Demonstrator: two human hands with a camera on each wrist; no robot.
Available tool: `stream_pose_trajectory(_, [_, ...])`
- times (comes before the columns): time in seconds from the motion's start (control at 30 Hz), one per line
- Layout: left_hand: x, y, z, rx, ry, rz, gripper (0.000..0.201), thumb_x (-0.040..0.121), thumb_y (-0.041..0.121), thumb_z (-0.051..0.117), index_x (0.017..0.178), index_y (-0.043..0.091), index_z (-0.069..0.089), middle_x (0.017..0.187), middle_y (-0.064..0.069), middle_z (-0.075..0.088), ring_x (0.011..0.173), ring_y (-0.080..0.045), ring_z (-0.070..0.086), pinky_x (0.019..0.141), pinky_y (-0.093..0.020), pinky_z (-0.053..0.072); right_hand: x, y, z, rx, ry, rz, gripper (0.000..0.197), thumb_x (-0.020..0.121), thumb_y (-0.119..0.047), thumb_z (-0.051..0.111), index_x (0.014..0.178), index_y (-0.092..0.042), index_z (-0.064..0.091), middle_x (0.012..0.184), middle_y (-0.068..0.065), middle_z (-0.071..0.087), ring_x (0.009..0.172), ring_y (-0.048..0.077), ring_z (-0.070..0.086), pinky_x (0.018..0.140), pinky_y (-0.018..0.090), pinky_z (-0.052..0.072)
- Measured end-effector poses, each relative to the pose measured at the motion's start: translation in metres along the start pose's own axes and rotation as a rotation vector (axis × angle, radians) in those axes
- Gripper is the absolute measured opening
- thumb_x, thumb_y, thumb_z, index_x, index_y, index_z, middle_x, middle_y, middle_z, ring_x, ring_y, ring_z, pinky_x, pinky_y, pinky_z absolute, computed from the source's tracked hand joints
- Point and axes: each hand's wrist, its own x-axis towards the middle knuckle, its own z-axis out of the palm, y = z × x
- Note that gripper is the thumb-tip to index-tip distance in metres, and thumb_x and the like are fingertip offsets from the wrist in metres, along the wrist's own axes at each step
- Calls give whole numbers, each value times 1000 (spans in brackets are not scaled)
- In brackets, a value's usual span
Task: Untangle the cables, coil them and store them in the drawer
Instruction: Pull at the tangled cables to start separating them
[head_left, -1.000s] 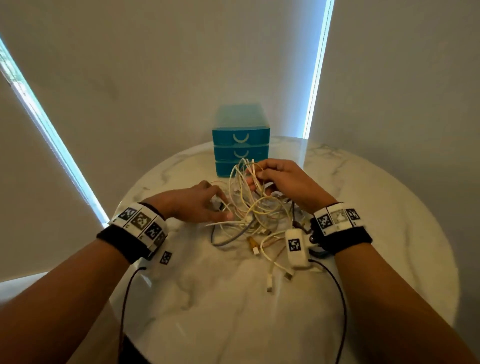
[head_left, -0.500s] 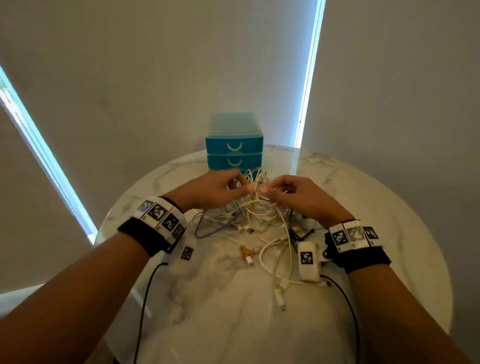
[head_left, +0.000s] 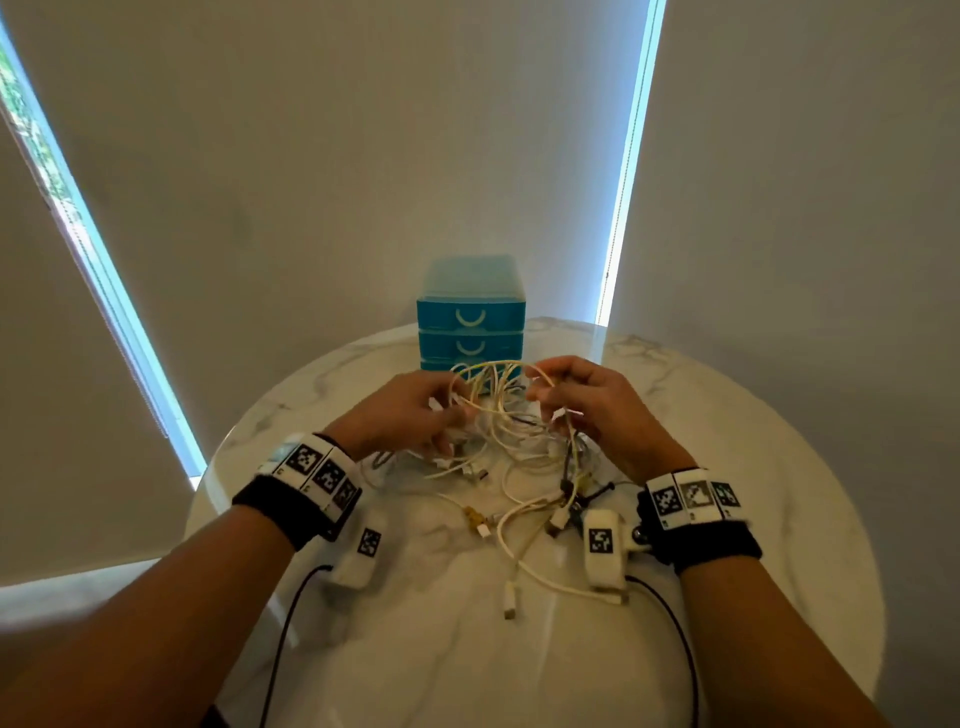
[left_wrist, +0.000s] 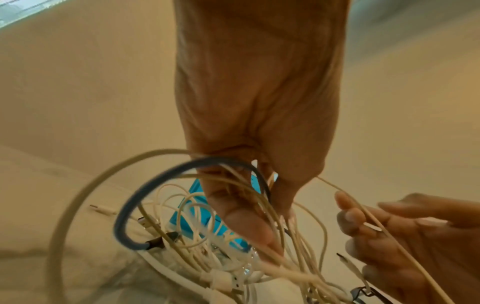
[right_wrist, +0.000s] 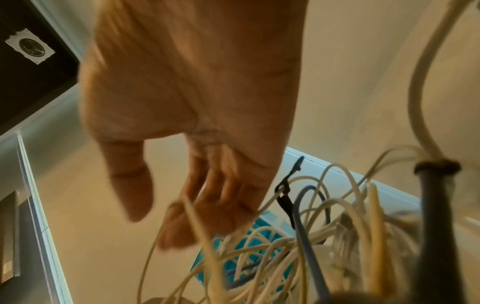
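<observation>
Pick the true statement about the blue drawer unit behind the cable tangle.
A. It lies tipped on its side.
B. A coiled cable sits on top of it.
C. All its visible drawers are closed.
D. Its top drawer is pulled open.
C: the blue drawer unit stands upright with its visible drawer fronts flush and nothing on its top, while the cable tangle lies uncoiled on the table.

Bottom drawer (head_left: 434, 365) behind the cables (head_left: 498, 415)

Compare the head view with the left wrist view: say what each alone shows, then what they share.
Head view only: the round marble table, both marker wristbands, and the closed fronts of the teal drawer unit.

Left wrist view only: a blue-grey cable looped in the bundle the left hand grips.

Both: the tangled cables and the right hand pinching one strand.
</observation>
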Motion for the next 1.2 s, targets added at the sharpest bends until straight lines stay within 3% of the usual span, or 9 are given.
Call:
stream_pose_trajectory(0.1, [-1, 1, 3, -28, 230, 47, 12, 105, 36, 67, 114, 29, 71, 102, 3, 78, 76, -17, 79, 63, -35, 62, -4, -2, 9, -123, -171, 50, 19, 103, -22, 68, 114, -10, 78, 105, 15, 80, 81, 21, 68, 73, 28, 55])
stream_pose_trajectory(0.3, [2, 7, 4, -195, 477, 96, 13, 103, 37, 72, 113, 30, 73, 106, 9, 73, 73, -19, 77, 57, -29, 62, 2, 5, 4, -17, 168, -22, 22, 102, -24, 73, 120, -12, 74, 80, 4, 73, 69, 19, 62, 61, 29, 49])
stream_pose_trajectory(0.4, [6, 0, 7, -140, 356, 61, 17, 101, 47, 71, 113, 35, 73, 108, 12, 73, 85, -15, 77, 68, -28, 61, 5, 2, -3, 288, 255, -73, 27, 103, -10, 67, 130, -9, 65, 99, 9, 79, 80, 19, 67, 70, 29, 49])
stream_pose_trajectory(0.57, [16, -5, 18, -118, -27, 11, 26, 103, 52, 66, 121, 34, 72, 109, 2, 78, 91, -17, 80, 85, -38, 66, 2, 1, 1, 648, 66, -187, 55, 103, 13, 45, 152, -13, 44, 151, 5, 64, 139, 24, 62, 114, 48, 49])
stream_pose_trajectory(0.67, [29, 1, 16, -249, 97, 50, 20, 107, 39, 64, 118, 25, 74, 100, 0, 80, 79, -21, 78, 70, -31, 63, 7, 7, 8, 569, 85, -114, 56, 104, 16, 45, 150, -17, 46, 147, 6, 67, 129, 30, 70, 96, 48, 63])
stream_pose_trajectory(0.83, [50, -2, 12, -700, 529, 33, 18, 108, 16, 64, 122, 21, 73, 86, -5, 73, 56, -13, 63, 45, -23, 44, 11, 12, 3, 466, 486, 24, 46, 97, 15, 47, 132, -12, 59, 108, 20, 76, 85, 28, 80, 58, 30, 61])
stream_pose_trajectory(0.97, [55, -16, 21, -761, 481, -4, 20, 105, 13, 67, 124, 15, 71, 89, -10, 74, 56, -14, 62, 46, -23, 46, 7, 4, -17, 627, 479, -52, 34, 95, 7, 52, 122, -9, 66, 98, 11, 76, 74, 22, 71, 59, 25, 58])
stream_pose_trajectory(1.1, [46, -24, 19, -723, 442, 30, 19, 105, 13, 67, 122, 9, 73, 78, -1, 70, 55, -13, 57, 50, -22, 44, -5, -5, -21, 941, 138, -210, 48, 94, 1, 47, 138, -13, 61, 148, 13, 65, 115, 20, 70, 84, 23, 58])
stream_pose_trajectory(1.2, [40, -25, 20, -770, 475, 58, 19, 102, 8, 66, 118, 3, 76, 60, 8, 53, 48, -5, 39, 45, -17, 32, 0, -10, -14, 1008, 159, -239, 35, 105, -4, 52, 137, -12, 64, 146, 15, 66, 118, 17, 72, 83, 20, 60])
